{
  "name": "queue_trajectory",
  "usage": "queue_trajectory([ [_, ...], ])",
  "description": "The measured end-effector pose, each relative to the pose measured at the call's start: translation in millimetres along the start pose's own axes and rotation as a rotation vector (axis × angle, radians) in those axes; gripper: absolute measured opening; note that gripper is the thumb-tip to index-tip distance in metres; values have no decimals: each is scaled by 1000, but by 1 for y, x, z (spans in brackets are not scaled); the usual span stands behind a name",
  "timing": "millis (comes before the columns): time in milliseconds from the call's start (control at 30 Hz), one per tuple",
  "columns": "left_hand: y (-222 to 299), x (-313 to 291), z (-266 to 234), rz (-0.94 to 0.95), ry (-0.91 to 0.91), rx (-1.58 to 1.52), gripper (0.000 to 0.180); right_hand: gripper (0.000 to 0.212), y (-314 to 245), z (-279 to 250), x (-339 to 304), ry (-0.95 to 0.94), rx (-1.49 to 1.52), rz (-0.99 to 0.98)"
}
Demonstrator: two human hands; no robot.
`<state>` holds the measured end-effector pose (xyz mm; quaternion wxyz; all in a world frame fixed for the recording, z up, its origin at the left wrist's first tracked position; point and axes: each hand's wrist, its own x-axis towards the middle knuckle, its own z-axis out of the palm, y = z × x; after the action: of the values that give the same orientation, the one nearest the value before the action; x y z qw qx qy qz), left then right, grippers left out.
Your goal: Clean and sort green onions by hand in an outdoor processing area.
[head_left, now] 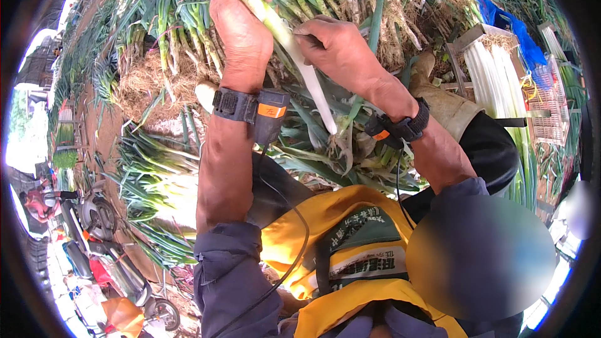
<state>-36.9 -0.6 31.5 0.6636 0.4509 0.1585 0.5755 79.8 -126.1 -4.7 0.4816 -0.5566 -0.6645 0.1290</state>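
A large green onion (313, 91) slants across the upper middle, green leaves at the top and a clean white stem end pointing down toward me. My left hand (241, 28) is closed round its green part, the thumb lying along it. Close against the stem, my right hand (338, 47) has its fingers curled in a pinch; whatever is between them is hidden. Below the stem, loose stripped leaves (357, 156) lie heaped between my legs. Beyond both hands are untrimmed green onions (400, 19) with brown, dirty roots.
Rooty bundles (147, 84) lie at the left, above pale-stemmed green onions (163, 175). On the right, white-stemmed ones (498, 78) rest in a wooden frame (460, 66), near a blue plastic sheet (516, 22) and a plastic basket (551, 91). Motorbikes (109, 250) and a person (41, 203) are far left.
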Motion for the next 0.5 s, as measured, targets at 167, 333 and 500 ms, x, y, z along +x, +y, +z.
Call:
queue_trajectory([
  [167, 3, -3, 1, -6, -101, -22, 55, 12, 14, 7, 0, 102, -209, -123],
  [333, 14, 3, -21, -62, -141, -133, 58, 17, 20, -35, -9, 203, 209, 548],
  [500, 11, -3, -23, -81, -160, -178, 57, 27, -21, -12, -3, 78, 155, 118],
])
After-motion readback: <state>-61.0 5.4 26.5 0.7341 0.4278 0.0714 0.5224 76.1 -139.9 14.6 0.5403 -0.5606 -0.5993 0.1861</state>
